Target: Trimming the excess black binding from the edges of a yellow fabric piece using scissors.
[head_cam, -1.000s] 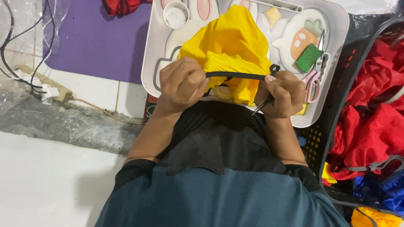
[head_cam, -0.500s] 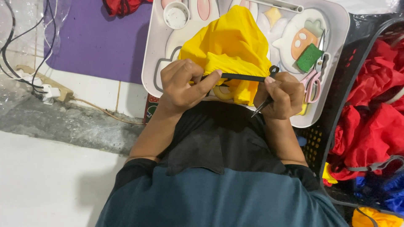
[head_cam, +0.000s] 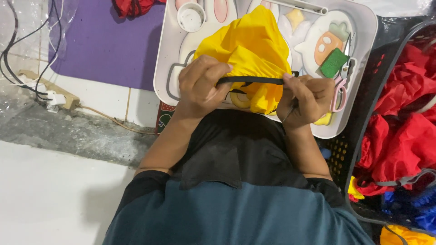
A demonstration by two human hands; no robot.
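carefully, you're gripping the black strap taut between your clenched left hand and right hand, so be easing the yellow cloth along evenly.

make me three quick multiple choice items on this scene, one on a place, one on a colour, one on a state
1. Where do the pink-handled scissors lie?
A. on the white plastic tray
B. on the purple mat
C. in the black basket

2. What colour is the bunched fabric between the hands?
A. red
B. yellow
C. blue

3. How is the black cord between the left hand and the right hand?
A. slack on the floor
B. coiled on the tray
C. stretched straight between them

Answers:
1 A, the scissors rest at the tray's right edge, beside the green sponge block.
2 B, it is bright yellow; the red fabric sits in the basket at the right.
3 C, each hand pinches one end and the cord runs as a straight line across the fabric.
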